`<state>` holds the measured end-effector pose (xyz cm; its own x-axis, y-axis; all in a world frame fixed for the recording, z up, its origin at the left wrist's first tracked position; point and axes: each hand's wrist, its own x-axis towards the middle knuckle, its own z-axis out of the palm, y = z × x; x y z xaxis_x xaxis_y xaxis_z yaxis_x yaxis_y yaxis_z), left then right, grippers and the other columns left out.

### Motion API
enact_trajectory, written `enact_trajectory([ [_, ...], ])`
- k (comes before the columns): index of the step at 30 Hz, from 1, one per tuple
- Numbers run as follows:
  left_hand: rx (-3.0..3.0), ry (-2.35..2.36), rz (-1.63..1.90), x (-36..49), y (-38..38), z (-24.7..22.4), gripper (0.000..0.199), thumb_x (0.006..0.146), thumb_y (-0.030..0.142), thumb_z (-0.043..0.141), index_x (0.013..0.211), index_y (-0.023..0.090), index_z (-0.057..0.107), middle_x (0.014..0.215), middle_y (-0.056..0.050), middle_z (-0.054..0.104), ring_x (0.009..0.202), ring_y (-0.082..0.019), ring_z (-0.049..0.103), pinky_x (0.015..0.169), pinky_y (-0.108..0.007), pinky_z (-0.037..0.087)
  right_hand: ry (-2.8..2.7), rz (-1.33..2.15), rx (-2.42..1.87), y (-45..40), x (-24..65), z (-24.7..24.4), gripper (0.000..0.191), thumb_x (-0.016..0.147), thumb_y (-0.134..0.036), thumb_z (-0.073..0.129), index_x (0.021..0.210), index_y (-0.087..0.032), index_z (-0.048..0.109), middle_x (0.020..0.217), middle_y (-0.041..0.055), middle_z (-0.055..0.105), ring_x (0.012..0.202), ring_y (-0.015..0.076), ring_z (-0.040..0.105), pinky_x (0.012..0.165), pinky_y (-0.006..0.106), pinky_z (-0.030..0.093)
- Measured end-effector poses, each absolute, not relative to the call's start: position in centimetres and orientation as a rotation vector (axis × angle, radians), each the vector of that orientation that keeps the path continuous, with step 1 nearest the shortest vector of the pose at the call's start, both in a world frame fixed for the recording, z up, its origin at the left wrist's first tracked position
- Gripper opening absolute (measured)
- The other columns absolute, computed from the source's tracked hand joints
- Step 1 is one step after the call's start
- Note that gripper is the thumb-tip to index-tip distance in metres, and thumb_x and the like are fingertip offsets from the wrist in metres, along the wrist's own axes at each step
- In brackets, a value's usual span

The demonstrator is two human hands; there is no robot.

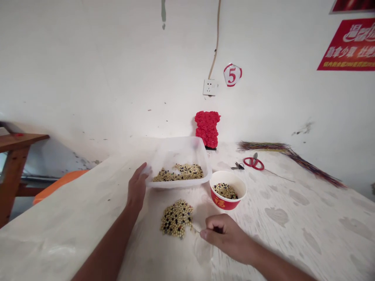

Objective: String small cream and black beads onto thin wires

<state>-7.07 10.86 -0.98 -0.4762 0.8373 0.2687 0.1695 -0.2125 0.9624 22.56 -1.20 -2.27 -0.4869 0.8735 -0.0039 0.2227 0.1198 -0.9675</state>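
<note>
Head view, right hand [230,236] pinching an apparent wire [197,231], left hand [136,189] clasping white tub [171,150]

"5" stands on the sticker [232,75], "福" on the bowl [228,204], "拿少取" on the poster [348,48]

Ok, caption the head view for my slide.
Left hand at white tray, right hand pinching a thin strand at a bead pile.

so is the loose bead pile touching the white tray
Apart. The head view shows a strip of tabletop between the loose bead pile and the near side of the white tray.
</note>
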Motion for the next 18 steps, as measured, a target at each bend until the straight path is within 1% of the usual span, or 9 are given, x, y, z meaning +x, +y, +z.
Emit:
enact_trajectory([
  [3,1.242,1.595,1.761,-7.2,10.7,-0.7,0.041,0.083,0.035,0.059,0.121,0.023,0.068,0.142,-0.005,0.058,0.139,-0.026,0.045,0.122,-0.041,0.027,-1.742,1.45,-1.036,-1.3,22.7,-2.3,0.047,0.085,-0.044,0.071,0.062,-0.018,0.039,0.061,-0.0066,0.032,0.058,0.0077,0.028,0.052,0.024,0.021],
  [5,1.244,1.646,1.763,-7.4,10.7,-0.6,0.043,0.084,0.039,0.058,0.123,0.023,0.066,0.141,-0.006,0.058,0.137,-0.026,0.047,0.12,-0.039,0.03,-1.729,1.45,-1.036,-1.2,22.7,-2.2,0.048,0.084,-0.046,0.071,0.063,-0.019,0.039,0.059,-0.0068,0.033,0.057,0.0074,0.029,0.051,0.024,0.021],
  [7,1.218,1.706,1.729,-7.7,10.5,-0.4,0.048,0.081,0.043,0.062,0.124,0.022,0.064,0.13,-0.009,0.062,0.123,-0.027,0.056,0.105,-0.037,0.046,-1.739,1.436,-1.054,-1.2,22.7,-2.1,0.049,0.087,-0.05,0.067,0.062,-0.019,0.037,0.056,-0.0071,0.033,0.053,0.0072,0.03,0.05,0.023,0.021],
  [8,1.208,1.725,1.691,-7.8,10.4,-0.3,0.049,0.078,0.045,0.065,0.121,0.021,0.066,0.12,-0.01,0.066,0.11,-0.026,0.062,0.091,-0.035,0.053,-1.749,1.434,-1.064,-1.2,22.7,-2.1,0.05,0.089,-0.053,0.063,0.062,-0.02,0.037,0.054,-0.0069,0.034,0.051,0.0072,0.032,0.049,0.024,0.021],
  [9,1.204,1.73,1.639,-8.0,10.2,-0.2,0.048,0.075,0.045,0.067,0.115,0.02,0.068,0.105,-0.009,0.069,0.092,-0.024,0.065,0.075,-0.032,0.055,-1.761,1.434,-1.072,-1.2,22.7,-2.0,0.051,0.091,-0.056,0.059,0.061,-0.02,0.038,0.052,-0.0065,0.035,0.05,0.0073,0.033,0.048,0.024,0.022],
  [11,1.214,1.713,1.536,-8.2,9.9,0.3,0.039,0.071,0.044,0.068,0.099,0.017,0.071,0.071,-0.004,0.064,0.059,-0.018,0.058,0.049,-0.026,0.046,-1.78,1.438,-1.073,-1.2,22.7,-2.0,0.054,0.094,-0.06,0.052,0.06,-0.02,0.04,0.051,-0.0052,0.039,0.048,0.0076,0.035,0.047,0.024,0.023],
  [12,1.225,1.7,1.497,-8.3,9.8,0.5,0.034,0.07,0.043,0.068,0.091,0.016,0.071,0.058,-0.001,0.058,0.048,-0.015,0.051,0.042,-0.024,0.039,-1.786,1.437,-1.071,-1.2,22.7,-2.1,0.055,0.094,-0.062,0.05,0.06,-0.019,0.041,0.05,-0.0049,0.04,0.047,0.0076,0.035,0.047,0.024,0.024],
  [14,1.248,1.677,1.45,-8.5,9.6,1.2,0.028,0.069,0.039,0.069,0.081,0.015,0.069,0.043,0.004,0.046,0.037,-0.011,0.04,0.037,-0.021,0.031,-1.793,1.426,-1.074,-1.1,22.7,-2.1,0.056,0.094,-0.063,0.049,0.059,-0.02,0.038,0.049,-0.0055,0.038,0.046,0.0073,0.034,0.047,0.024,0.023],
  [18,1.252,1.64,1.463,-9.8,9.4,2.0,0.022,0.064,0.033,0.072,0.074,0.014,0.068,0.039,0.004,0.047,0.034,-0.011,0.041,0.036,-0.02,0.031,-1.801,1.405,-1.101,-1.1,22.8,-1.9,0.055,0.093,-0.055,0.056,0.059,-0.021,0.032,0.047,-0.0074,0.033,0.046,0.0064,0.031,0.047,0.024,0.021],
])
